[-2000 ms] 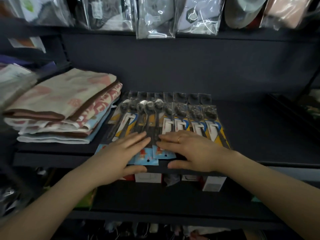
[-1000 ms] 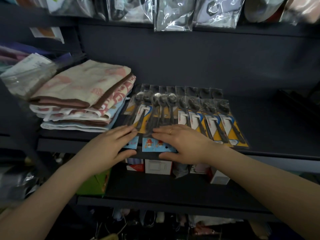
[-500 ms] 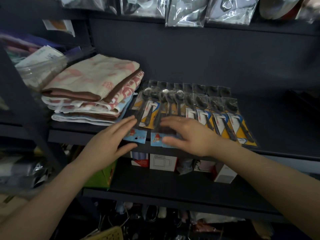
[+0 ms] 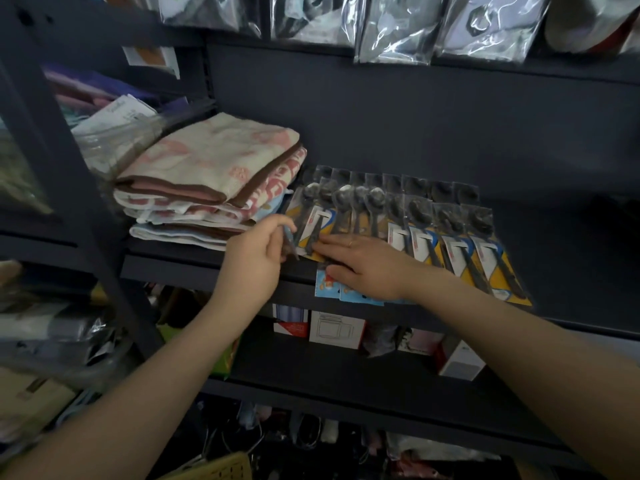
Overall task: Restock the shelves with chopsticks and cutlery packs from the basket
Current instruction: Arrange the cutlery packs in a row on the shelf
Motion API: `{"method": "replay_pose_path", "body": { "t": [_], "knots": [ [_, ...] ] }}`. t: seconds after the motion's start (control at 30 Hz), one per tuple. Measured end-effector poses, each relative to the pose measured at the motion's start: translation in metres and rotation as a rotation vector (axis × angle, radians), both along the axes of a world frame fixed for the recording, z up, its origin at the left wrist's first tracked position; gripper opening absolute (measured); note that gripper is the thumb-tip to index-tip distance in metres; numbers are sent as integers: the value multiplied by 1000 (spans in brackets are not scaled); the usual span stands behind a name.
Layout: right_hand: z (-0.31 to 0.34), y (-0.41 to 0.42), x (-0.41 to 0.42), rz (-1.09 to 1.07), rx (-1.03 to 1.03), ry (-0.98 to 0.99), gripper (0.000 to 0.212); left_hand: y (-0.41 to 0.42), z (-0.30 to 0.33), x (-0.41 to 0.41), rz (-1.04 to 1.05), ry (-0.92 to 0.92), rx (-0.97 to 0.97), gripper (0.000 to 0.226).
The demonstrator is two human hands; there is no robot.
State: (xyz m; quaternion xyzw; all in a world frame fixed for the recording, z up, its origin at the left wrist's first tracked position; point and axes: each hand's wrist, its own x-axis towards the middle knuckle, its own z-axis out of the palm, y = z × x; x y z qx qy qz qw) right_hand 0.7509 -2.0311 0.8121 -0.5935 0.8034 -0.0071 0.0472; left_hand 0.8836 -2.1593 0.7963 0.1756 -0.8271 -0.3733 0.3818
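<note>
As left hand (image 4: 254,261) pinches pack (image 4: 290,242); right hand (image 4: 367,268) flat.

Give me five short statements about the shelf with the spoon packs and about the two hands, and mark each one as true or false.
1. The folded pink and cream patterned towels lie to the right of the row of clear-wrapped spoon packs with yellow cards. False: the towels lie to their left.
2. The right hand lies flat on the spoon packs, fingers straight. True.
3. The left hand pinches the edge of a thin pack at the left end of the row. True.
4. The dark metal shelf under the packs is the lowest one in view. False: another shelf with white boxes sits below it.
5. Both hands hang away from the shelf. False: both are at the packs.
</note>
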Motion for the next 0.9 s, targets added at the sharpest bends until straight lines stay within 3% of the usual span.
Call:
{"method": "replay_pose_path", "body": {
  "t": [0.2, 0.27, 0.33, 0.4, 0.47, 0.53, 0.67, 0.8, 0.9],
  "knots": [
    [-2, 0, -1, 12, -31, -11, 50, 9, 43, -15, -71, 251, 170, 30],
    [5, 3, 0, 0, -89, -169, 46, 11, 48, -18, -105, 264, 128, 33],
    [14, 3, 1, -152, -335, -507, 41, 15, 47, -16, -143, 287, 93, 33],
    [24, 0, -4, -375, -567, -1010, 43, 19, 41, -10, -204, 311, 32, 32],
    [33, -5, -8, -451, -576, -1576, 52, 24, 30, -5, -264, 279, -38, 28],
    [38, -8, -7, -486, -584, -1865, 47, 26, 17, -3, -330, 224, -40, 25],
    [39, -11, -6, -589, -759, -1831, 21, 26, 3, 4, -415, 142, -82, 25],
    [36, 2, -27, -554, -745, -1410, 17, 10, -2, 6, -351, 55, -83, 44],
    [35, 10, -40, -559, -728, -1254, 15, -4, 2, -5, -228, -250, -386, 41]
  ]
}}
